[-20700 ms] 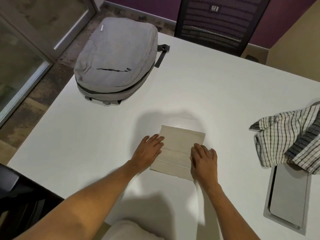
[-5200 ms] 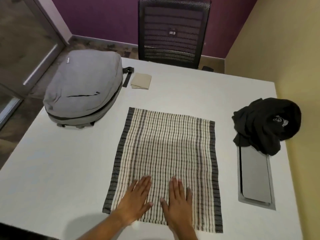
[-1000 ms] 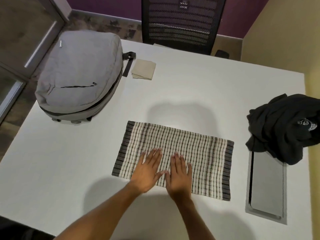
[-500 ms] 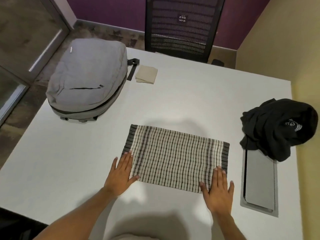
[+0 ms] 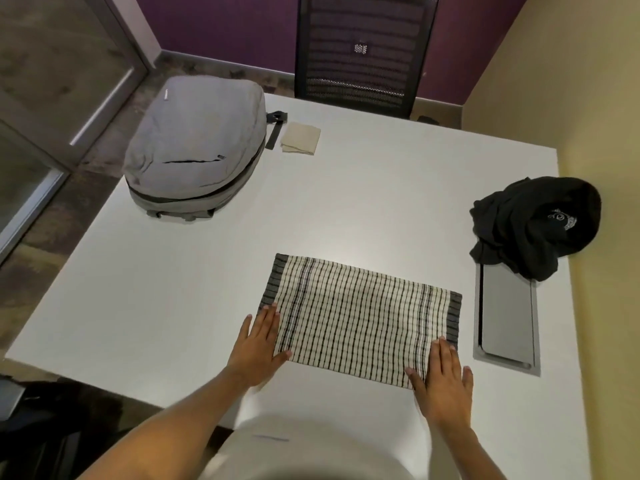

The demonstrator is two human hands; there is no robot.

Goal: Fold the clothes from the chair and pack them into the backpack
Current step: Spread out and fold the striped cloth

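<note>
On the white table (image 5: 214, 271), seen from the head camera, a checked cloth (image 5: 360, 320) with dark grey end bands lies folded into a long flat rectangle near the front edge. The left hand (image 5: 258, 344) lies flat with its fingers straight and together, palm down over the cloth's near-left corner, the fingertips reaching the grey band; it grips nothing. The right hand (image 5: 441, 379) is likewise spread flat, pressing on the near-right corner, its fingers straight and holding nothing. Both forearms come in from the bottom of the frame. At the far left of the table rests the grey backpack (image 5: 197, 150), lying on its back with its main zip appearing closed and a dark strap trailing from its top. Just beside that strap lies a small beige cloth (image 5: 300, 137), already folded into a square. Well apart, at the right edge of the table against the yellow wall, a black garment (image 5: 533, 223) with a pale printed mark sits crumpled, its lower end overlapping a grey hatch (image 5: 505, 323) set into the tabletop. Behind the table stands a black mesh chair (image 5: 363, 53).
</note>
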